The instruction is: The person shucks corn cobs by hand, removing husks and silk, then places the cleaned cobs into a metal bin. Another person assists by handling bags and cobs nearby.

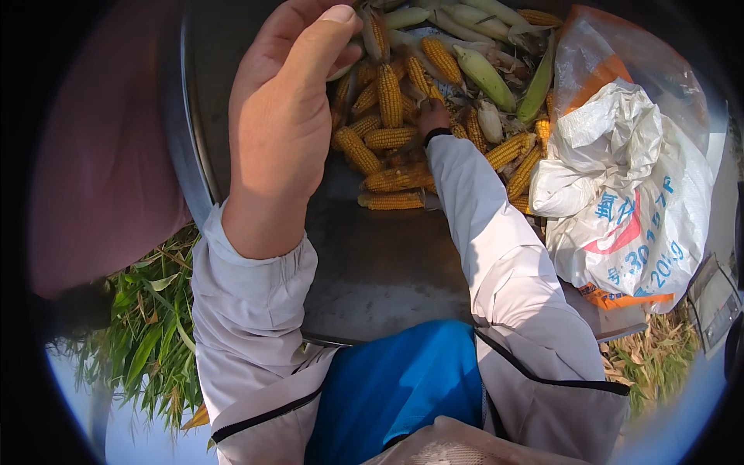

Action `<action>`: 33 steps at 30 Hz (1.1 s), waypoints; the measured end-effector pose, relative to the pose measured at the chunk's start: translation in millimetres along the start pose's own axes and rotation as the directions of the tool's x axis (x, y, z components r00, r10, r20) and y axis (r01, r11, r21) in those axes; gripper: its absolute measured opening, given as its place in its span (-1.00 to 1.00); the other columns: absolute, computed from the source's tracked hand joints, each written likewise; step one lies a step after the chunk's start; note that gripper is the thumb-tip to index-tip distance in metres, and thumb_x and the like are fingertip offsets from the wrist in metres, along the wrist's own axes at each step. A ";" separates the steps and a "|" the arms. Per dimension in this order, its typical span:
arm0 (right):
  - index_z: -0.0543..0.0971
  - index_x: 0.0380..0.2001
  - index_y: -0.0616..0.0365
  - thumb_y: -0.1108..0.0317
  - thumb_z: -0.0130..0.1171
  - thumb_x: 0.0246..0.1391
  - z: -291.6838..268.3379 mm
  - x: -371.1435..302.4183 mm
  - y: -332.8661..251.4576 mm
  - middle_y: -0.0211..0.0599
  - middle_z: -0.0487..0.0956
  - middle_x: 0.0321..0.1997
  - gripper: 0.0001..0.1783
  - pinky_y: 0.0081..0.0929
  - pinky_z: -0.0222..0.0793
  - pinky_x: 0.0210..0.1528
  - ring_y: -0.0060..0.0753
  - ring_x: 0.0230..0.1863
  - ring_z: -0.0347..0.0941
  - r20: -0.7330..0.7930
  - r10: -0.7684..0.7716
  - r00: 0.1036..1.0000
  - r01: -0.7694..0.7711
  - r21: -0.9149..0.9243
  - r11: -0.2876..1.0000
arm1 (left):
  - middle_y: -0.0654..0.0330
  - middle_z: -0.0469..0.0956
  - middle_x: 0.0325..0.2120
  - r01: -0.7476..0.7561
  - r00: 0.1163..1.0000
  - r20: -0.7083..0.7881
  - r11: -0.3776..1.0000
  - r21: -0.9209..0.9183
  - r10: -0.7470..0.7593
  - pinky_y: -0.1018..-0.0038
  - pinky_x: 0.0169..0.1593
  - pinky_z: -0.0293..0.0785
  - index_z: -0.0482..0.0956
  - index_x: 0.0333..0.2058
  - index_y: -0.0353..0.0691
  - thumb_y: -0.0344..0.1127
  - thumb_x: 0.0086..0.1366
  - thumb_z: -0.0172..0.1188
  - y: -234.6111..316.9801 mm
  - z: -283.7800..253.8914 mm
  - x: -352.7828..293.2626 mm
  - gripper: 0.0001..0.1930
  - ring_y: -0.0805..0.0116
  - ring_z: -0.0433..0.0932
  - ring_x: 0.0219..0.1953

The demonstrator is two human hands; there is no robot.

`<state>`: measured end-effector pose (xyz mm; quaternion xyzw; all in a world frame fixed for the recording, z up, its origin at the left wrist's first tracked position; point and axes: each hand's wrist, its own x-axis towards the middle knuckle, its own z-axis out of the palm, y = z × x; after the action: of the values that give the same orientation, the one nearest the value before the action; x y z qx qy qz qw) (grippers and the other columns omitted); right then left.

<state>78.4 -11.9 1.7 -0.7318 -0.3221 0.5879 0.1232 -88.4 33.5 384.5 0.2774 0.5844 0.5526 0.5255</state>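
**Hands over a heap of corn cobs**

On a dark metal bed [387,271], husked yellow corn cobs [387,139] lie piled with several green-husked ears [484,74] at the far side. The right hand [432,116] reaches into the pile and rests on the cobs; whether it grips one cannot be told. The left hand [283,116] is raised close to the camera, fingers loosely curled, holding nothing visible. White woven sacks [628,194] lie beside the pile to the right. Green leaves [151,341] show below the bed's edge.
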 end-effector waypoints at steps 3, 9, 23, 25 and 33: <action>0.48 0.16 0.24 0.21 -0.01 0.34 -17.1 4.4 5.5 0.02 0.60 -0.03 -0.56 -0.17 0.43 0.04 -0.05 -0.02 0.54 0.479 0.002 0.878 0.217 -0.401 0.890 | 0.11 0.47 0.13 -0.036 0.997 0.067 0.997 0.067 0.032 0.35 0.16 0.37 0.47 0.12 -0.31 -0.26 0.47 0.04 -3.1 2.1 3.6 -0.65 0.26 0.47 0.13; 0.48 0.13 0.08 0.15 0.11 0.22 -113.7 -38.8 -84.4 0.09 0.61 0.02 -0.54 -0.04 0.43 0.09 0.12 0.05 0.53 0.178 -0.257 0.950 0.308 -0.674 0.671 | 0.09 0.47 0.14 -0.019 1.000 0.024 0.989 0.145 0.015 0.35 0.17 0.38 0.47 0.13 -0.31 -0.26 0.47 0.03 -1.7 -2.9 -5.9 -0.65 0.28 0.47 0.14; 0.58 0.02 0.17 0.17 0.13 0.21 -189.3 90.8 -88.4 0.03 0.63 0.02 -0.60 -0.10 0.55 -0.02 0.00 -0.03 0.61 0.167 -0.082 0.983 0.176 -0.977 0.123 | 0.25 0.55 -0.08 -0.003 0.995 0.103 0.991 0.130 -0.011 0.54 0.02 0.39 0.52 0.04 -0.32 -0.24 0.42 0.15 -6.0 8.2 -4.9 -0.67 0.50 0.50 -0.05; 0.62 0.00 0.15 0.03 0.25 0.11 -189.8 59.8 -83.2 0.02 0.66 -0.05 -0.50 -0.13 0.56 -0.04 -0.02 -0.10 0.64 0.240 -0.093 0.966 0.254 -0.947 0.199 | 0.17 0.53 0.04 0.012 0.991 0.128 0.980 0.198 -0.038 0.49 0.08 0.40 0.51 0.08 -0.30 -0.23 0.45 0.10 -5.0 6.7 -4.6 -0.66 0.43 0.52 0.02; 0.59 0.00 0.28 0.04 0.31 0.10 -203.4 -67.9 -140.2 0.10 0.66 -0.13 -0.45 -0.20 0.45 -0.03 0.05 -0.09 0.59 0.341 -0.409 0.846 0.533 -0.540 0.652 | 0.24 0.54 -0.07 0.003 0.935 0.311 0.879 0.477 -0.172 0.55 0.02 0.41 0.49 0.07 -0.28 -0.24 0.42 0.16 -17.8 11.2 -10.4 -0.66 0.49 0.50 -0.04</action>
<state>217.0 93.5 189.8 -0.5619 -0.6850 0.4637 -0.0048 -70.5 23.9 372.9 0.4612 0.6115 0.3130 0.5616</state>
